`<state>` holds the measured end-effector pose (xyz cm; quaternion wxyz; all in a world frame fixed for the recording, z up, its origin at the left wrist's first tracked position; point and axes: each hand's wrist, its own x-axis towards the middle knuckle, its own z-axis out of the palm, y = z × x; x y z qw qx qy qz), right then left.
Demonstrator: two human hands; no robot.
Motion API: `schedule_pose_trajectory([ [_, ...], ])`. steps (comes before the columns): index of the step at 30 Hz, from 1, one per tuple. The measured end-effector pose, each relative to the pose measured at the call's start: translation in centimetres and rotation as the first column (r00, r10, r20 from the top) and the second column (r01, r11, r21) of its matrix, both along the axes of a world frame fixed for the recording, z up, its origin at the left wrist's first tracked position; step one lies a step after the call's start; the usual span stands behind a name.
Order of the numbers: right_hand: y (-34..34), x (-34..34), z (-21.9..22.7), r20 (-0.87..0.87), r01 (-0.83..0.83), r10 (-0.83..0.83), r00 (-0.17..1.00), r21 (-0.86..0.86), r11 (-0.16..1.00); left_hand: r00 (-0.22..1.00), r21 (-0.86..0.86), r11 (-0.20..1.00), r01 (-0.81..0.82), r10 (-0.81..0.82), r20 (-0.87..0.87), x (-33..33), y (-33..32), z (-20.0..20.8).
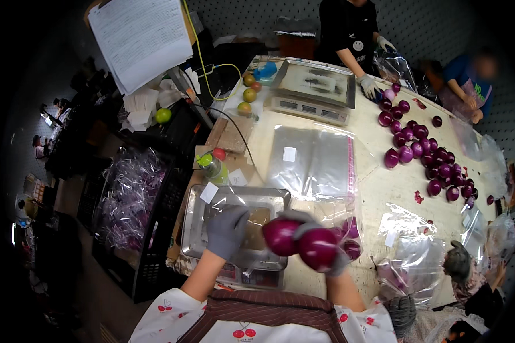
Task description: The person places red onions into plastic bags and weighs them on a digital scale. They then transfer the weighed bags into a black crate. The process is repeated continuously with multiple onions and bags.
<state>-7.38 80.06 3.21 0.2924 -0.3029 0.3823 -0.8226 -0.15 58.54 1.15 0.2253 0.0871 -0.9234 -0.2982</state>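
Note:
My left hand, in a grey glove, is closed over a metal weighing tray. It appears to pinch a clear plastic bag with a white label, which lies across the tray. My right hand, gloved too, grips two red onions just right of the tray; its fingers are partly hidden behind them. Beside that hand, more red onions sit on the table under clear plastic. A stack of flat clear bags lies beyond my hands.
Loose red onions spread over the table's right side. A scale stands at the back, near a person's gloved hand. Filled bags lie at right, beside another person's gloved hand. A black crate of bagged produce stands left.

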Motion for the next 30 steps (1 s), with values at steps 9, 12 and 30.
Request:
schedule_pose_trajectory([
  [9, -7.7, 8.1, -10.7, 0.504, -0.112, -0.084, 0.86, 0.346, 0.931, 0.999, 0.09, 0.995, 0.038, -0.035, -0.034, 3.2, 0.0, -0.1],
  [12, -9.2, 8.4, -10.2, 0.704, -0.167, 0.11, 0.702, 0.013, 0.986, 0.99, -0.005, 0.99, 0.139, -0.139, 0.027, 4.7, 0.3, 0.9],
  [30, -6.6, 9.1, -4.9, 0.682, -0.268, 0.146, 0.716, 0.077, 0.96, 0.978, 0.081, 0.983, 0.165, -0.153, -0.14, 5.9, -2.3, 1.1],
])
